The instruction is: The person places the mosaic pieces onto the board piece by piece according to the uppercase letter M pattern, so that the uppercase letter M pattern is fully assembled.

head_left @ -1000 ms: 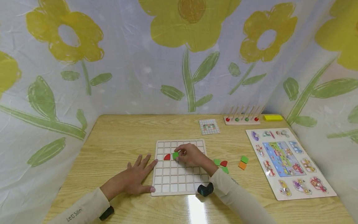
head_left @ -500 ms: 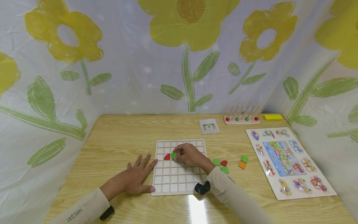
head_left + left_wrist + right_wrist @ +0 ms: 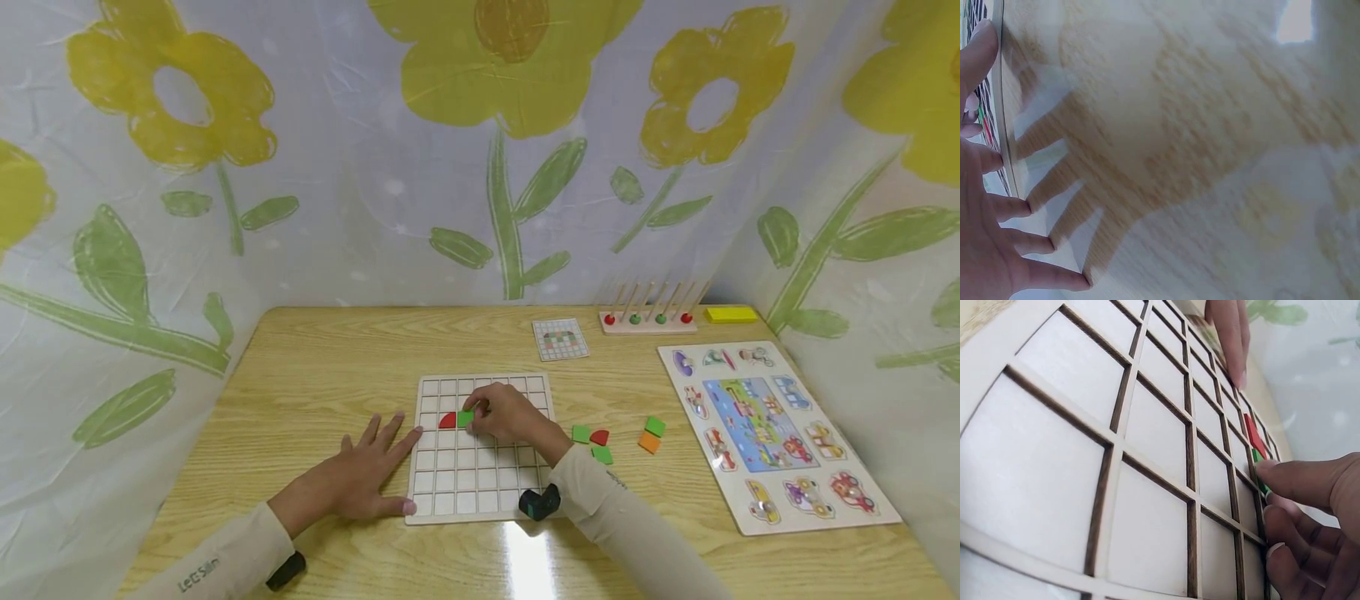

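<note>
A white grid board (image 3: 465, 483) with wooden ridges lies on the table. In one of its cells sits a red quarter-round tile (image 3: 447, 421). My right hand (image 3: 506, 414) pinches a green square tile (image 3: 465, 419) at the cell just right of the red one. The right wrist view shows my thumb (image 3: 1297, 481) against the green tile (image 3: 1259, 464), whose lower part is hidden by fingers. My left hand (image 3: 367, 472) lies with fingers spread, thumb and index fingertip at the board's left edge. In the left wrist view, its straight fingers (image 3: 1054, 275) touch the tabletop.
Right of the board lie loose green tiles (image 3: 602, 455) and a red one (image 3: 599, 437), then a green and an orange tile (image 3: 649, 442). Behind are a pattern card (image 3: 561, 340), a peg rack (image 3: 648, 323) and a yellow block (image 3: 731, 315). A picture puzzle (image 3: 776, 442) lies far right.
My right hand has moved slightly left with the green tile, which has turned level and now lies beside the red tile. My left hand has stayed put.
</note>
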Tool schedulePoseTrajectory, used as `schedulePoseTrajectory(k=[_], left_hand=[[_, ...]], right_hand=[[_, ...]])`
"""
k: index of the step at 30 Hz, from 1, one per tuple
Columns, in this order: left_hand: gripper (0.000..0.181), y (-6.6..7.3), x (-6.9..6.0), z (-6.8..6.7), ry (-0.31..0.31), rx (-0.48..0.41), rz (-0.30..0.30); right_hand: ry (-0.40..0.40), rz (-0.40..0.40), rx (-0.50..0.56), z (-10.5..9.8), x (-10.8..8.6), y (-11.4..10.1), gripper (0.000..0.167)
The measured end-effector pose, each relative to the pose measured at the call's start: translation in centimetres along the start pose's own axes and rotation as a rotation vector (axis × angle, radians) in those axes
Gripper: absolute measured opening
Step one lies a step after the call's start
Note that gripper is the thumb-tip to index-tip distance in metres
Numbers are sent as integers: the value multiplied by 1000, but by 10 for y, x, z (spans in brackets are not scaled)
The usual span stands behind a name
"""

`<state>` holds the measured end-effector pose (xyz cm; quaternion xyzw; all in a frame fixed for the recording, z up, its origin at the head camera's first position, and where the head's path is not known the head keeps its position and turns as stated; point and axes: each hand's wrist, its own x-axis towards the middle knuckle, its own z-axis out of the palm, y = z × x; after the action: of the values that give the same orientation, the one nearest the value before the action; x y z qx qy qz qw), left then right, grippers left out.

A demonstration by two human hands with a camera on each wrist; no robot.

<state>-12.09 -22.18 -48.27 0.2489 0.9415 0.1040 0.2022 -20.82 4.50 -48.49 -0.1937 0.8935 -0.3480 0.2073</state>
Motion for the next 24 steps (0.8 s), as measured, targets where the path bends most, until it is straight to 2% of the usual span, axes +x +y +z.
schedulePoseTrajectory(k=[14, 21, 24], left_hand=[[103, 5, -3, -3, -2, -41, 12], [103, 5, -2, -4, -28, -35, 1], [103, 5, -2, -4, -35, -40, -5]], right_hand=[[16, -13, -48, -2, -2, -4, 23], [-2, -2, -38, -3, -1, -3, 26], [5, -33, -21, -5, -1, 1, 25]])
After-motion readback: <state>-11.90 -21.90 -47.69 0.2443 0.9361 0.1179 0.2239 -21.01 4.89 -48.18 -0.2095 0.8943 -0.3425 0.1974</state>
